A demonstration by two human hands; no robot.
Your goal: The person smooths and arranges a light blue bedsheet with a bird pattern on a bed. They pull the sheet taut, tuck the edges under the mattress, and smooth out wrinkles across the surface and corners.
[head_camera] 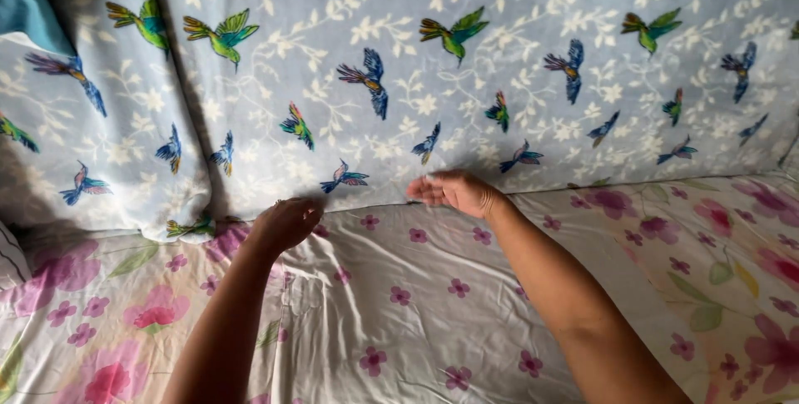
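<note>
- I see my left hand at about 7 o'clock from the frame's centre, knuckles up, its fingers curled down at the lower edge of the blue blanket.
- Those fingers look bunched where blanket meets sheet; whether they pinch cloth I cannot tell, since the tips are hidden under the hand.
- My right hand sits just past 6 o'clock from centre, palm down, fingers spread loosely and pointing toward 9 o'clock, holding nothing that I can see.
- It rests right at the same seam, touching or just over the blanket's edge.
- The two hands are near each other but apart, with a strip of the seam between them.
- The blanket, pale blue with white sprigs and green and blue birds, fills the upper half from 9 to 3 o'clock; a deep fold runs down it at about 10 o'clock.
- The sheet, cream with pink flowers and green leaves, covers the lower half and is creased beneath my forearms.
- A teal cloth shows in the corner at 10 o'clock.
</note>
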